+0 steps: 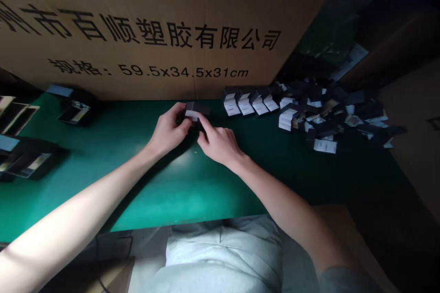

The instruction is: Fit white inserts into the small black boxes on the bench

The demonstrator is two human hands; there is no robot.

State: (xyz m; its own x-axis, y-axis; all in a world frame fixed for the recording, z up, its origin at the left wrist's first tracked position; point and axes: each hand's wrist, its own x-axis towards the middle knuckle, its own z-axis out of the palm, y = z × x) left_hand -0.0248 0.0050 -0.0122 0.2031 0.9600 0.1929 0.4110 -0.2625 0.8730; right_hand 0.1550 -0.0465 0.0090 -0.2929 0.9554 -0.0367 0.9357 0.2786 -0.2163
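Observation:
A small black box with a pale inner flap is between my hands, near the back edge of the green table. My left hand grips its left side, thumb in front and fingers behind. My right hand touches the box's right side with the index finger stretched along the pale flap; its other fingers are curled. The inside of the box is too dark to make out.
A large printed cardboard box stands behind the green table. Several black boxes with white flaps stand in a row at right, beside a loose heap of similar pieces. More open black boxes are at left.

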